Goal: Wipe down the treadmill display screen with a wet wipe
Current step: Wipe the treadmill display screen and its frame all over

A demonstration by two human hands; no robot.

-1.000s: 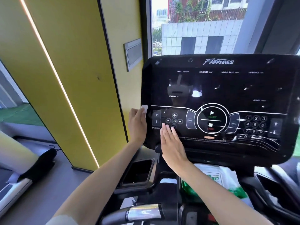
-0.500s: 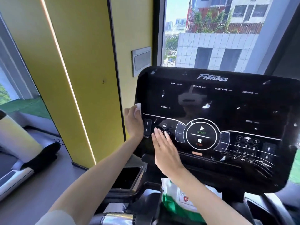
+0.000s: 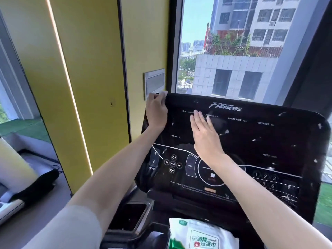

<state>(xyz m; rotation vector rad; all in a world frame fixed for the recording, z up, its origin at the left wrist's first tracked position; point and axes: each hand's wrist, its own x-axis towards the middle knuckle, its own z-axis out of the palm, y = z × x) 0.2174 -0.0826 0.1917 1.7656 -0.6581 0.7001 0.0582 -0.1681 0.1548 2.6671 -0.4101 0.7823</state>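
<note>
The black treadmill display screen (image 3: 260,141) marked "Fitness" fills the middle and right of the head view. My left hand (image 3: 156,114) is at the screen's upper left corner, fingers curled over the edge and holding a white wet wipe (image 3: 163,93) that peeks out above the fingertips. My right hand (image 3: 204,135) lies flat on the upper part of the screen, fingers straight and pointing up, near the "TIME" and "CALORIES" labels. Most of the wipe is hidden under my left hand.
A green and white wet wipe pack (image 3: 203,234) lies on the console shelf below the screen. A dark cup tray (image 3: 129,218) sits at lower left. A yellow wall (image 3: 86,87) stands close on the left and a window (image 3: 233,51) behind. Another machine (image 3: 27,186) stands at far left.
Both hands have slid up the screen, from the lower control buttons to the top: the left to the upper left corner, the right to the label row.
</note>
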